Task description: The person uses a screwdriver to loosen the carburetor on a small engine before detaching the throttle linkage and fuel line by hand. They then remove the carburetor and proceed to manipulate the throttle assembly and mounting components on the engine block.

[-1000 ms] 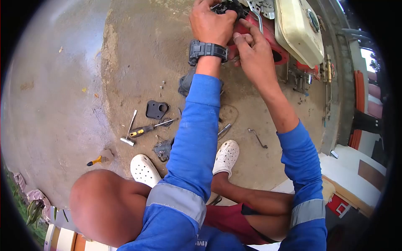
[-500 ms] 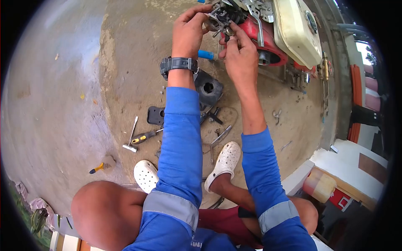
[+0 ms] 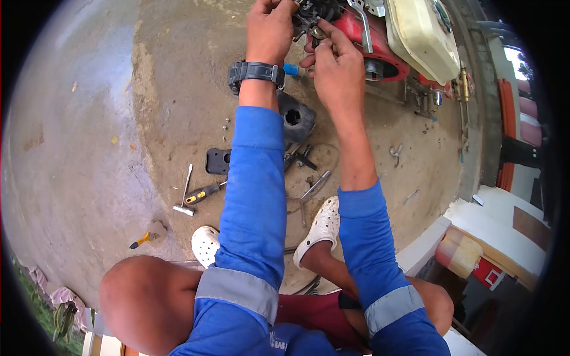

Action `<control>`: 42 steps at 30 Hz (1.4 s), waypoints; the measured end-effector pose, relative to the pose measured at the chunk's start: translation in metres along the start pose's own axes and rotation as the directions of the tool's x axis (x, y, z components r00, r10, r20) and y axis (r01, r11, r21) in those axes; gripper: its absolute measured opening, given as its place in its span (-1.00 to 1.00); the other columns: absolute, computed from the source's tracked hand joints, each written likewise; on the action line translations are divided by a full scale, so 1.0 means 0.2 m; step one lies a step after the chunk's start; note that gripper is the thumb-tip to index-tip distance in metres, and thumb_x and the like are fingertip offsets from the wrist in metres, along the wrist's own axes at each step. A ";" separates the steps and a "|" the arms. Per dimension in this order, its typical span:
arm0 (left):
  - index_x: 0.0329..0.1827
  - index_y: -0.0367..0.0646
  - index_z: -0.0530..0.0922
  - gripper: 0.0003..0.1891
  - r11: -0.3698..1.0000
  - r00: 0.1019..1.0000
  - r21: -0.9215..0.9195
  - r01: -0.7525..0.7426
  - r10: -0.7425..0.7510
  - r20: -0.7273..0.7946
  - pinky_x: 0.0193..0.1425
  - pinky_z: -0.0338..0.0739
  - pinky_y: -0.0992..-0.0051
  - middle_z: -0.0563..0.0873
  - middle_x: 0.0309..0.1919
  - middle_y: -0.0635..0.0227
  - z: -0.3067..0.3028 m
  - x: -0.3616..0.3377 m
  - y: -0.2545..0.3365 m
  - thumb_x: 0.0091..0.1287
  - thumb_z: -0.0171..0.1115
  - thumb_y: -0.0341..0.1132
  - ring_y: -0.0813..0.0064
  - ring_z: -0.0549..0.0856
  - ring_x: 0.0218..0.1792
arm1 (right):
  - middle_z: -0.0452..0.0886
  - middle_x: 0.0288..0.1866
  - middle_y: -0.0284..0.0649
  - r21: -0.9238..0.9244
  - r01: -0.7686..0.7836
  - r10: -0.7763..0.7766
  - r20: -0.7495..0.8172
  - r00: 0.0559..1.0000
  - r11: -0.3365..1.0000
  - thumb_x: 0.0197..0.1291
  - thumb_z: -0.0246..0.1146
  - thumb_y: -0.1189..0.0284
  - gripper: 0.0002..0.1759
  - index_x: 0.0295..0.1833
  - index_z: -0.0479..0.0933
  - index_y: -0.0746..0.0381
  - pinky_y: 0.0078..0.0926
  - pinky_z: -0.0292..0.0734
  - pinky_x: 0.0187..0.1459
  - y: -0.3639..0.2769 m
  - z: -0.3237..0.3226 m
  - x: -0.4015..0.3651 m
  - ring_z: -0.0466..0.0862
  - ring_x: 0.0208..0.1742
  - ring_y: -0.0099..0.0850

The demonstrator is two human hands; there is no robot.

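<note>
Metal assembly (image 3: 313, 13), small and dark, sits hard against the left end of the red engine (image 3: 383, 50). The left hand (image 3: 270, 29) has its fingers curled around the assembly, and the right hand (image 3: 335, 65), just below the engine's left end, pinches thumb and forefinger narrowly on its underside. This looks like fine fitting work at the engine's side; the next move calls for a steady left grip and small, exact fingertip motion, with the screwdriver (image 3: 202, 193) well below the engine.

Outdoor daylight. Bare concrete floor (image 3: 83, 172), pale and smooth at left; darker rough patch (image 3: 178, 77) centre. Grass (image 3: 56, 317) near left. White ledge (image 3: 496, 210) right.
</note>
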State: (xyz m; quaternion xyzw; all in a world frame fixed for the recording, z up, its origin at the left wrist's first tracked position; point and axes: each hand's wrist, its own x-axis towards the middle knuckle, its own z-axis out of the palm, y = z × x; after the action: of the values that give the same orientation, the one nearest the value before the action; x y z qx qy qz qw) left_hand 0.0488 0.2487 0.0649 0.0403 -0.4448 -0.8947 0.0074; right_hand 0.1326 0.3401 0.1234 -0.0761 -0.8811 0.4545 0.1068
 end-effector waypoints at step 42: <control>0.13 -0.37 0.62 -0.57 0.778 0.912 0.537 -0.326 0.408 -0.039 -0.03 0.65 0.40 0.83 -0.16 0.17 0.21 -0.03 0.13 0.42 0.47 -0.20 0.42 0.76 -0.17 | 0.80 -0.20 -0.12 0.616 0.063 0.184 -0.330 0.926 0.785 0.62 0.16 0.47 -0.74 0.13 0.60 0.48 -0.47 0.75 -0.23 -0.03 -0.14 -0.03 0.81 -0.30 -0.44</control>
State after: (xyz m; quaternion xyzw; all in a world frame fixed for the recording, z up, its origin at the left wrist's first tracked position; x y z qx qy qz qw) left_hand 0.0518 0.2657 0.1112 0.0218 -0.6664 -0.7165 0.2050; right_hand 0.1460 0.3577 0.1438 -0.1504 -0.6446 0.6970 0.2758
